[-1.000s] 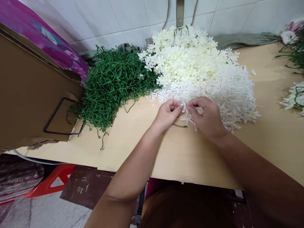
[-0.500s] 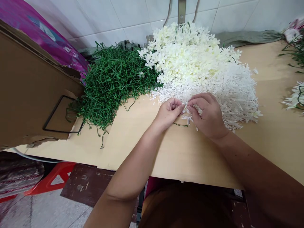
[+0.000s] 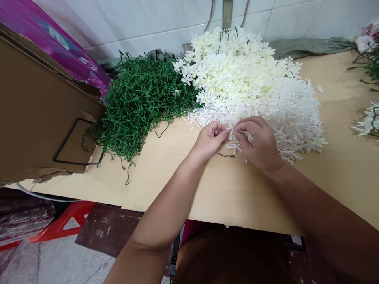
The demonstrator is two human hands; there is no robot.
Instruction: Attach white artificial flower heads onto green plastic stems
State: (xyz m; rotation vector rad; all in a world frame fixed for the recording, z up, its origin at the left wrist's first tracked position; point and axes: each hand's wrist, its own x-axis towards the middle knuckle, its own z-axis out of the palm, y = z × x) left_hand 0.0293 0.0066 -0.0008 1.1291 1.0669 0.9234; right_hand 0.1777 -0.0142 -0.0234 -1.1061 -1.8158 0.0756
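Between my fingertips is a small white artificial flower, partly hidden by them. My left hand pinches it from the left with thumb and forefinger. From the right, my right hand closes thumb and fingers at the flower's other side; whether it grips a petal or a thin white stem I cannot make out. Just below lie a few loose white stems and a single green stem. Behind my hands spreads a heap of thin white stems, with a mound of white flower heads above it.
A pile of green plastic stems covers the table's left part. Beyond it stand a cardboard box and a purple bag. More white flowers lie at the right edge. The wooden table meets a tiled wall.
Both hands stay almost in place. The flower between the fingertips has turned slightly.
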